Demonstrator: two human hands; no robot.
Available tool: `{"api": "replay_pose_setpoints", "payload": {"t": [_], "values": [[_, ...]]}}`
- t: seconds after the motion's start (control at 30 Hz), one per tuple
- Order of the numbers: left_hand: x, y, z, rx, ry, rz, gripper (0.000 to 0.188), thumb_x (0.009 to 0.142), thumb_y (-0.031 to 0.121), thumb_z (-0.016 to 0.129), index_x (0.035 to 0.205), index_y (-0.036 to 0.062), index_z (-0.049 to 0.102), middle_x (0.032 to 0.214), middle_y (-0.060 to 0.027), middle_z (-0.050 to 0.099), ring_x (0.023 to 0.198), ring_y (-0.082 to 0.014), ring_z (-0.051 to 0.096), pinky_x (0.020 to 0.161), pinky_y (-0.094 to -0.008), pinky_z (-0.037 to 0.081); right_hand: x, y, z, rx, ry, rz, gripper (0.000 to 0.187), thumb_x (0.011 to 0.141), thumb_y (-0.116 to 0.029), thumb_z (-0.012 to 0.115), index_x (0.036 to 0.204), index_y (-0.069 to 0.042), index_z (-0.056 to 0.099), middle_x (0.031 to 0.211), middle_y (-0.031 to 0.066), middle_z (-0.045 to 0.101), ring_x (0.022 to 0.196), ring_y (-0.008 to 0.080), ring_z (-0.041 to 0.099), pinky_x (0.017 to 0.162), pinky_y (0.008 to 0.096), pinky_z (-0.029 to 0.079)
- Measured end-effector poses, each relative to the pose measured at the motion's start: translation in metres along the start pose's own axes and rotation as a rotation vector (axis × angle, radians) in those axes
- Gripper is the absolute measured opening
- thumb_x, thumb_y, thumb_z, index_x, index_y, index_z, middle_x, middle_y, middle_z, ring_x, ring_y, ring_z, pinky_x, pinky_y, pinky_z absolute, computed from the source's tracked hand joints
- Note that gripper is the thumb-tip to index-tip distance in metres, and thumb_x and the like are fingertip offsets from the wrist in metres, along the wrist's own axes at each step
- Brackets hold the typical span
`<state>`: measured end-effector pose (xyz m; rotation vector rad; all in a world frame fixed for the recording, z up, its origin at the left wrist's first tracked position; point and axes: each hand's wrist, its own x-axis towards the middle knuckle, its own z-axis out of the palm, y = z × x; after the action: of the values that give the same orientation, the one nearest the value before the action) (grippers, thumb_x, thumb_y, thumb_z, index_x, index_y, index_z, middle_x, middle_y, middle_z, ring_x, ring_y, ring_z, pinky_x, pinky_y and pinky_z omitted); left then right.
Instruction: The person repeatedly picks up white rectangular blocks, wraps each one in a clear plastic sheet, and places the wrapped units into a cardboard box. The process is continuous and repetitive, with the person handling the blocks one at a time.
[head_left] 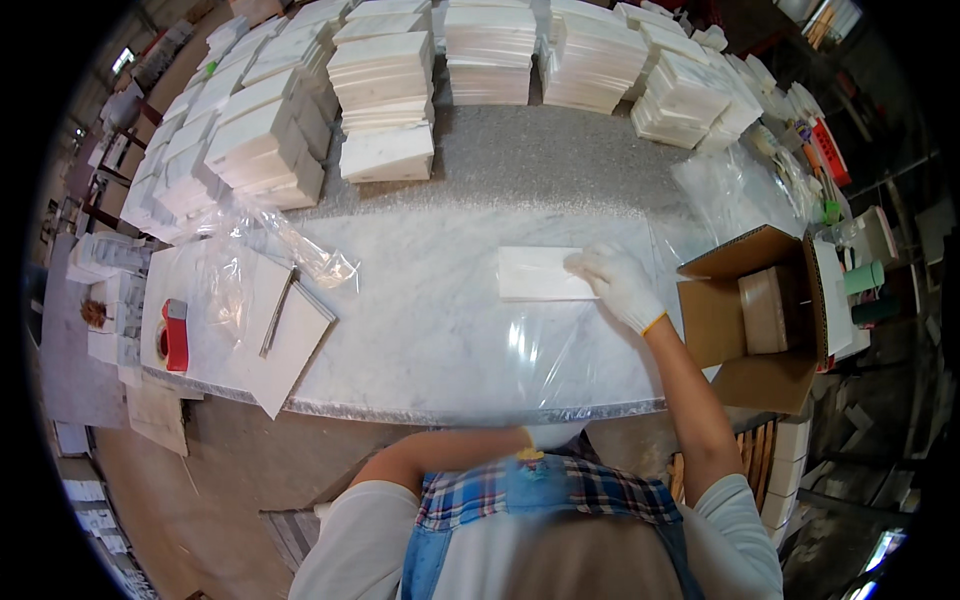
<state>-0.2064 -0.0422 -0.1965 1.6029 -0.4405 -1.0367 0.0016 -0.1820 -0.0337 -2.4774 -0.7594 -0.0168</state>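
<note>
Head view: right hand (618,284) on one white tile (533,272), left hand (556,435) beside one tabletop (420,320); I cannot tell either grip's state.

A red tape dispenser (176,336) is resting at left. Stacks of white marble tiles (488,62) are standing behind.

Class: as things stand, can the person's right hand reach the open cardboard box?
Probably yes: the right hand is on the white tile, the cardboard box stands open nearby to its right, and nothing visible blocks the way.
</note>
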Motion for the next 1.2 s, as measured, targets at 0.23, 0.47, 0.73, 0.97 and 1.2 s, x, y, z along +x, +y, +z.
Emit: {"api": "replay_pose_setpoints", "payload": {"t": [0.23,0.47,0.73,0.97,1.2], "values": [[-0.012,0.014,-0.022,0.218,-0.135,-0.202,0.042,0.109,0.023,0.051,0.143,0.0005,0.054,0.141,-0.0184,0.061,0.121,-0.0294,0.064,0.105,-0.0388,0.051,-0.027,-0.015,0.011,-0.103,0.188,-0.018,0.022,0.091,-0.008,0.063,0.103,-0.016,0.079,0.097,0.0086,0.068,0.102,0.031,0.063,0.087,0.0405,0.051],[-0.082,0.004,-0.049,0.133,-0.28,0.178,0.039,0.112,0.024,0.049,0.139,-0.0008,0.063,0.142,-0.0145,0.063,0.13,-0.021,0.059,0.11,-0.0331,0.046,-0.048,-0.03,0.029,-0.102,0.313,-0.007,0.023,0.088,-0.008,0.064,0.104,-0.016,0.079,0.097,0.0086,0.065,0.093,0.0303,0.063,0.079,0.0433,0.051],[-0.211,0.135,-0.192,0.012,-0.111,-0.013,0.037,0.102,0.031,0.061,0.125,0.0029,0.071,0.118,-0.0164,0.074,0.11,-0.0279,0.068,0.103,-0.0362,0.048,-0.055,-0.032,0.037,-0.024,0.358,0.036,0.027,0.087,-0.005,0.062,0.108,-0.011,0.077,0.097,0.0095,0.063,0.096,0.0309,0.063,0.083,0.0413,0.052],[-0.129,0.216,-0.316,1.484,1.267,0.224,0.039,0.092,0.038,0.07,0.119,0.011,0.062,0.118,-0.0159,0.067,0.106,-0.0342,0.065,0.083,-0.05,0.052,-0.059,-0.038,0.043,-0.003,0.402,0.106,0.024,0.089,-0.006,0.062,0.108,-0.007,0.075,0.098,0.0114,0.063,0.099,0.0314,0.062,0.085,0.0409,0.052],[-0.117,0.191,-0.463,1.38,0.967,-0.506,0.096,0.062,0.052,0.088,0.142,0.0113,0.053,0.131,-0.0219,0.063,0.124,-0.0417,0.059,0.102,-0.0492,0.049,-0.059,-0.046,0.04,-0.031,0.457,0.078,0.021,0.087,-0.007,0.063,0.106,-0.007,0.074,0.096,0.0098,0.062,0.096,0.0308,0.063,0.082,0.0423,0.052]]}}
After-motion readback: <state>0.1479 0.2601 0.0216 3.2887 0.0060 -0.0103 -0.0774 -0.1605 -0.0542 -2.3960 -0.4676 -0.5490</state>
